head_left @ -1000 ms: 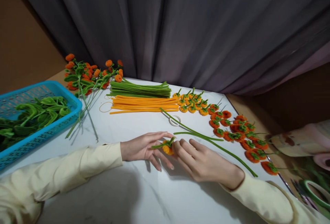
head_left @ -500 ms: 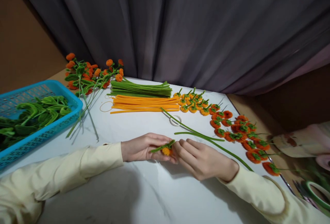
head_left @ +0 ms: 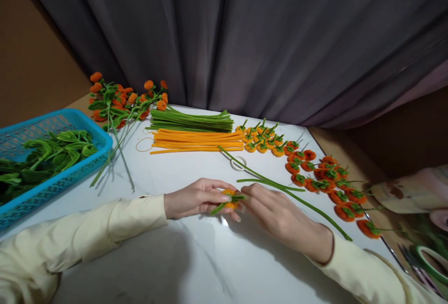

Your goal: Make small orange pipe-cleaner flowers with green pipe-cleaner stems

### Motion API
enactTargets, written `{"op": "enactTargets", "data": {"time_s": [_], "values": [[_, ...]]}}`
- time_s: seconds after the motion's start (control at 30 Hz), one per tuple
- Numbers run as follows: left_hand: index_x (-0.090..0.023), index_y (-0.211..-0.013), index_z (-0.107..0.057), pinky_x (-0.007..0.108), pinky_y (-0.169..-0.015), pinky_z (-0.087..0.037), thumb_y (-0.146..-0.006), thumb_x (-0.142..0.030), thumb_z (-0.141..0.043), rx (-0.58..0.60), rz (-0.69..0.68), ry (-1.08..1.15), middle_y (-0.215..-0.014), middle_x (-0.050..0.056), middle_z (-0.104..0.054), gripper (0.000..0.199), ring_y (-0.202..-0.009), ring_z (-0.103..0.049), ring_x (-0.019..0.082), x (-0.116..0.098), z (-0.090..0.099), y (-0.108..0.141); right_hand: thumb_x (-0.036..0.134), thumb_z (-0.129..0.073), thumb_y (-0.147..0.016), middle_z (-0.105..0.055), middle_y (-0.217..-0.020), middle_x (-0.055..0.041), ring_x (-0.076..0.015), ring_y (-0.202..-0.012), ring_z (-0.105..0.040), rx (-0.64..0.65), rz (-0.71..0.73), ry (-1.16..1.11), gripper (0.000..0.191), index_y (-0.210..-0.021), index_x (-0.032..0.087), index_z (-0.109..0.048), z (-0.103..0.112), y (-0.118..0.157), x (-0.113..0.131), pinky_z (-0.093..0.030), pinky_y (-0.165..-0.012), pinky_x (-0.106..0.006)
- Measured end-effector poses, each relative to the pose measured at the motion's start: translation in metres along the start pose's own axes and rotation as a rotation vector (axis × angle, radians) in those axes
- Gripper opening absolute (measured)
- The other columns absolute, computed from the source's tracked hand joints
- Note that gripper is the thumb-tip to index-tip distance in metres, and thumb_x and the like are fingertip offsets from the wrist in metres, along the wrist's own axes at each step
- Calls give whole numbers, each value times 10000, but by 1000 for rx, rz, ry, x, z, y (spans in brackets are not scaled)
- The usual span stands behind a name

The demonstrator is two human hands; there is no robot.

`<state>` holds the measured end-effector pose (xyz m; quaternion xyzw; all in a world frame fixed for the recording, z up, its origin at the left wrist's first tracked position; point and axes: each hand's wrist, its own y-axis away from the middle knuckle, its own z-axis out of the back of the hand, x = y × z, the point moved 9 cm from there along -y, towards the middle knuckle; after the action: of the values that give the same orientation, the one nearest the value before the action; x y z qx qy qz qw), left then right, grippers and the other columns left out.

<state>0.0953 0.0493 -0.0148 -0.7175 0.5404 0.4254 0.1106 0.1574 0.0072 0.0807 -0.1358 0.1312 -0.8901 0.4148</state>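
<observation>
My left hand (head_left: 199, 198) pinches a small yellow-orange pipe-cleaner flower (head_left: 230, 205) between thumb and fingers above the white table. Green pipe-cleaner pieces stick out of the flower, one toward the lower left and some toward the right. My right hand (head_left: 276, 210) is closed at the flower's right side, its fingertips on the green ends; its fingers partly hide what they grip. Just behind my right hand lie long green pipe cleaners (head_left: 266, 179) and a white tape ring (head_left: 238, 163).
Bundles of green pipe cleaners (head_left: 191, 121) and orange pipe cleaners (head_left: 198, 141) lie farther back. Yellow flower heads (head_left: 262, 140) and red-orange flower heads (head_left: 325, 173) sit on the right. A blue basket (head_left: 75, 159) with green leaves stands left, near stemmed orange flowers (head_left: 119, 94). Green tape (head_left: 432, 262) is lower right.
The flower has turned in my left hand, showing more of its orange part and green centre. My right hand has shifted slightly right, and its fingers have moved back from the flower.
</observation>
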Motion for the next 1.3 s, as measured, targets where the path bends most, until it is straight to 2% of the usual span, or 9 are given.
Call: {"op": "enactTargets", "data": {"time_s": [0.1, 0.23, 0.37, 0.53, 0.8, 0.9, 1.1, 1.2, 1.3], "values": [[-133, -1122, -536, 239, -679, -478, -829, -288, -612, -65, -129, -207, -937, 134, -692, 340, -830, -684, 200, -10, 3, 3, 197, -393, -916, -576, -804, -61, -122, -639, -551, -38, -451, -461, 153, -875, 151, -533, -6, 8, -35, -462, -481, -215], [-178, -1118, -442, 258, -645, -455, -837, -330, -592, -75, -229, -358, -841, 99, -693, 353, -791, -678, 201, -15, 0, 7, 373, -464, -883, -552, -723, -20, -92, -514, -516, 156, -841, -975, 244, -851, 151, -560, -40, 22, -41, -447, -383, -184], [-198, -1016, -387, 249, -624, -457, -823, -364, -599, -68, -232, -380, -855, 84, -671, 331, -778, -677, 194, -10, -3, 8, 467, -546, -809, -513, -652, 8, -89, -500, -503, 161, -963, -1165, 324, -829, 143, -559, -51, 25, -40, -467, -378, -184], [-187, -950, -381, 251, -634, -490, -843, -308, -552, -93, -262, -643, -830, 68, -637, 235, -819, -670, 195, -11, -9, 11, 504, -573, -758, -494, -630, 27, -58, -391, -458, 212, -1012, -1141, 359, -742, 147, -537, -59, 27, -40, -398, -301, -170], [-188, -987, -426, 215, -604, -476, -881, -253, -473, -81, -367, -890, -798, 41, -626, 133, -750, -641, 140, -18, -16, 19, 357, -541, -827, -458, -508, 53, -47, -368, -407, 287, -937, -1048, 249, -718, 134, -564, -53, 19, -37, -385, -328, -143], [-187, -956, -420, 231, -619, -472, -871, -277, -504, -79, -292, -752, -826, 67, -645, 150, -776, -658, 165, -17, -13, 17, 349, -499, -862, -474, -519, 44, -53, -361, -410, 315, -882, -1064, 259, -742, 129, -564, -53, 19, -36, -394, -326, -159], [-196, -947, -377, 171, -481, -343, -834, -315, -592, 66, -128, -244, -868, 119, -693, 271, -698, -692, 213, -10, -14, 8, 93, -404, -885, -605, -922, -102, -165, -851, -584, -107, -228, -465, 218, -1017, 142, -570, 0, 6, -21, -519, -680, -276], [-187, -929, -391, 151, -424, -230, -819, -306, -614, 86, -87, -163, -844, 121, -702, 276, -669, -693, 213, -7, -14, 6, 10, -351, -868, -614, -954, -122, -181, -889, -581, -106, -55, -255, 326, -1128, 121, -513, 2, 9, -4, -515, -657, -277], [-180, -920, -412, 165, -462, -295, -808, -292, -626, 90, -44, -103, -818, 104, -701, 266, -675, -689, 206, -3, -15, 6, 35, -341, -890, -624, -886, -136, -186, -796, -584, -139, 57, -100, 248, -1042, 81, -531, 5, 9, 7, -498, -572, -272]]}}
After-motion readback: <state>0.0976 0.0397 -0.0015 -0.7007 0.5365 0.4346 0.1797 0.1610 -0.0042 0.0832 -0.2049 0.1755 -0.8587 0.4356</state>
